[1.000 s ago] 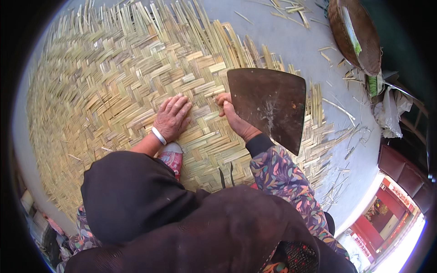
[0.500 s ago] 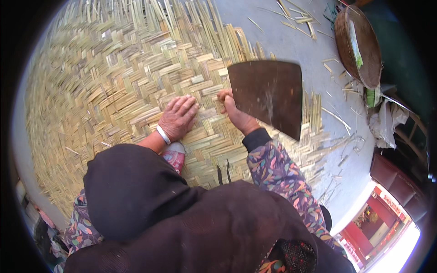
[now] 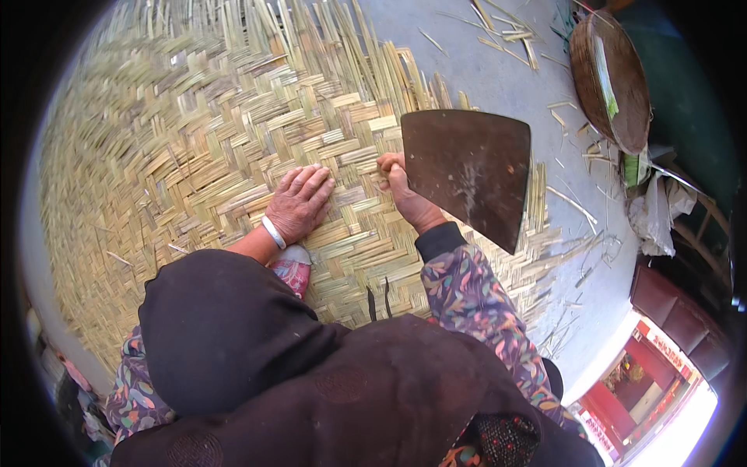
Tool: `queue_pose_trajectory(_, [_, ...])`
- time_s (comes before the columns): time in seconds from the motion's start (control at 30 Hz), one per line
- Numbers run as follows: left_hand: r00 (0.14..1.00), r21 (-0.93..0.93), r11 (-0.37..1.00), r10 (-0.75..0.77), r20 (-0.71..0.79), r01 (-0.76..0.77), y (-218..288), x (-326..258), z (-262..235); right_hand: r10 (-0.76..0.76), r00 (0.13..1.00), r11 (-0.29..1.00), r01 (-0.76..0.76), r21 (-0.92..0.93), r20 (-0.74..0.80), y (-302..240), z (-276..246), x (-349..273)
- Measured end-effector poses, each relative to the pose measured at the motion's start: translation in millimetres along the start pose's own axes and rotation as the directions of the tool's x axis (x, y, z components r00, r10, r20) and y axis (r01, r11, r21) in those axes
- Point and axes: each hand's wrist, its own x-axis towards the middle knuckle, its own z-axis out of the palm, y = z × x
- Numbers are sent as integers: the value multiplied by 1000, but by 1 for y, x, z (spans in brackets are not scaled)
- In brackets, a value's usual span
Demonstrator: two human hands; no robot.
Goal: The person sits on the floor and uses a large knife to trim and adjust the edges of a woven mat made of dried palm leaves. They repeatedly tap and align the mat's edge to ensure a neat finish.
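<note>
A broad mat [image 3: 226,167] of woven pale yellow-green strips lies beneath both hands. My left hand [image 3: 299,204], with a white bangle at the wrist, rests palm down on it, fingers stretched out and close together. To its right, my right hand [image 3: 408,198] is closed around the handle of a wide, dark-bladed cleaver [image 3: 471,177]; the fist hides most of the handle. The blade spreads right of the fist, its flat side facing up, covering part of the mat's right side. Whether the blade touches the mat, I cannot tell.
My pink-and-grey shoe [image 3: 292,271] is on the mat below the left hand. Two thin black prongs [image 3: 379,301] show nearby. Cut strips [image 3: 572,206] litter the grey floor. At the upper right stand a round brown basket [image 3: 580,70] holding a pale stalk, and a whitish bag [image 3: 661,206].
The cleaver has shifted slightly right and down in the picture, and its blade is turned a little. My left hand stays flat at nearly the same spot on the mat.
</note>
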Motion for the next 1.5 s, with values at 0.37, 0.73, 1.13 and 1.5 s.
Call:
queue_pose_trajectory(0.37, [999,20,999,32,-17,-31,-1,1,3,-41,970,916,132,379,-239,-59,-91,3])
queue_pose_trajectory(0.73, [1000,20,999,30,-2,-30,1,2,2,265,946,885,-162,436,-188,17,-65,12])
queue_pose_trajectory(1.13, [1000,64,998,18,-4,-17,2,8,-2,202,964,924,-130,359,-172,38,-57,7])
queue_pose_trajectory(1.5, [1000,18,999,28,10,-29,3,3,2,-10,931,854,198,481,-365,-52,-128,-4])
